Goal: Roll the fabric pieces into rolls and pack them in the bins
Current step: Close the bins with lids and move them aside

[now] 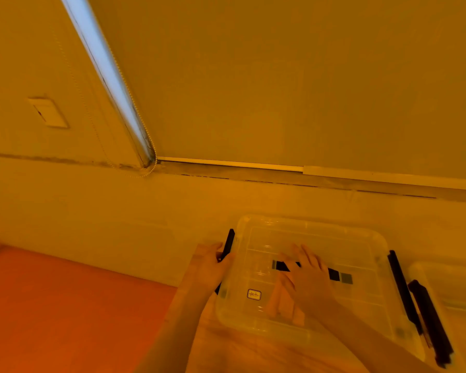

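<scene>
Fingers of the left hand (209, 265) curl round the bin's black side latch (228, 247) while the right hand (306, 275) lies spread on its clear lid (334, 238), likely to steady it.

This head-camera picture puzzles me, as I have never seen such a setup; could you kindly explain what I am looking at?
There is no machine here: a person wears a wide-angle camera on the head, so you look forward and down at their own two bare hands. On the pale surface stands a clear plastic bin with its lid on. The left hand grips the black latch on the bin's left side. The right hand lies flat on the lid, fingers spread. Through the plastic, something pale pink shows, probably rolled fabric. A second bin sits at the right edge. Behind are a wall and a window blind.
</scene>
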The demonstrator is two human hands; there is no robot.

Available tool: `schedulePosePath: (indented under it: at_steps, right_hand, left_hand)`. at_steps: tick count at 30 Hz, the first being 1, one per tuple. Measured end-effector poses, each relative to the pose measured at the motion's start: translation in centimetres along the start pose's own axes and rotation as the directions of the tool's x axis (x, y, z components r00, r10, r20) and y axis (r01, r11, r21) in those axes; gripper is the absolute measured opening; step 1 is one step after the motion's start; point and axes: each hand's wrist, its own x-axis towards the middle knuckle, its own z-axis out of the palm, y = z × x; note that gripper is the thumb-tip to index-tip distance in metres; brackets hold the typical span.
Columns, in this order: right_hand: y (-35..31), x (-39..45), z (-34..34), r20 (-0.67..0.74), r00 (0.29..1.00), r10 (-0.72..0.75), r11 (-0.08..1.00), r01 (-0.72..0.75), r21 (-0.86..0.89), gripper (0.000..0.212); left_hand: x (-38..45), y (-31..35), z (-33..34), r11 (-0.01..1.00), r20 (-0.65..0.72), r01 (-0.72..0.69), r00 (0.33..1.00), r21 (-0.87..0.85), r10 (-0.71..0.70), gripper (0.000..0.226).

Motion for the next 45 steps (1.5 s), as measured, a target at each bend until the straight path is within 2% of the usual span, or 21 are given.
schedulePosePath:
  at_steps: [3, 5, 8, 10, 13, 17, 24, 28, 30, 34, 40, 45]
  right_hand:
    - [0.0, 0.1, -0.1, -0.031, 0.999, 0.008, 1.0, -0.007, 0.015, 0.073]
    - [0.0, 0.1, -0.2, -0.037, 0.999, 0.009, 1.0, -0.008, 0.02, 0.073]
    - [0.5, 0.2, -0.3, -0.059, 0.998, 0.001, 1.0, 0.0, 0.023, 0.073]
    - [1.4, 0.5, -0.6, -0.068, 0.998, 0.003, 0.998, 0.001, 0.057, 0.071]
    - [3.7, 0.5, -1.1, -0.1, 0.994, 0.049, 0.998, -0.043, 0.055, 0.073]
    - [5.6, 0.4, -0.5, -0.14, 0.99, 0.022, 0.999, -0.018, 0.034, 0.091]
    - [5.2, 0.1, -0.7, -0.102, 0.991, 0.081, 0.997, -0.08, 0.016, 0.071]
    - [5.2, 0.2, -0.5, -0.111, 0.991, 0.077, 0.997, -0.077, 0.004, 0.066]
    - [5.3, 0.3, -0.3, -0.121, 0.99, 0.071, 0.997, -0.072, -0.004, 0.066]
    - [5.4, 0.3, -0.2, -0.125, 0.989, 0.076, 0.997, -0.076, -0.001, 0.066]
    - [5.5, 0.4, -0.1, -0.121, 0.991, 0.058, 0.998, -0.056, 0.017, 0.068]
    - [5.6, 0.3, -0.1, -0.159, 0.987, 0.009, 0.998, 0.001, 0.058, 0.093]
  left_hand:
    - [0.0, 0.9, 0.6, 0.994, 0.006, -0.072, 0.997, 0.088, 0.072, 0.022]
    - [-0.2, 1.7, 0.6, 0.983, -0.006, -0.121, 0.992, 0.139, 0.123, 0.025]
    - [-0.1, 2.6, 0.7, 0.971, 0.021, -0.139, 0.99, 0.194, 0.138, 0.049]
    - [-0.3, 3.1, 0.6, 0.956, 0.059, -0.146, 0.989, 0.255, 0.135, 0.058]
    - [-0.4, 3.5, 0.7, 0.907, 0.062, -0.171, 0.985, 0.384, 0.159, 0.06]
    - [-0.7, 4.1, 0.8, 0.847, 0.053, -0.179, 0.983, 0.5, 0.176, 0.057]
    - [-0.2, 3.7, 1.2, 0.783, 0.039, -0.133, 0.99, 0.608, 0.138, 0.059]
    - [0.2, 3.0, 1.0, 0.732, 0.009, -0.108, 0.99, 0.673, 0.138, 0.063]
    - [0.2, 3.0, 0.9, 0.731, 0.011, -0.111, 0.99, 0.674, 0.141, 0.063]
    - [-0.1, 4.0, 1.5, 0.853, 0.063, -0.089, 0.996, 0.514, 0.066, 0.056]
    - [-0.6, 4.2, 1.4, 0.856, 0.029, -0.149, 0.987, 0.495, 0.155, 0.058]
    - [-1.0, 4.5, 1.5, 0.831, 0.017, -0.185, 0.978, 0.524, 0.207, 0.057]
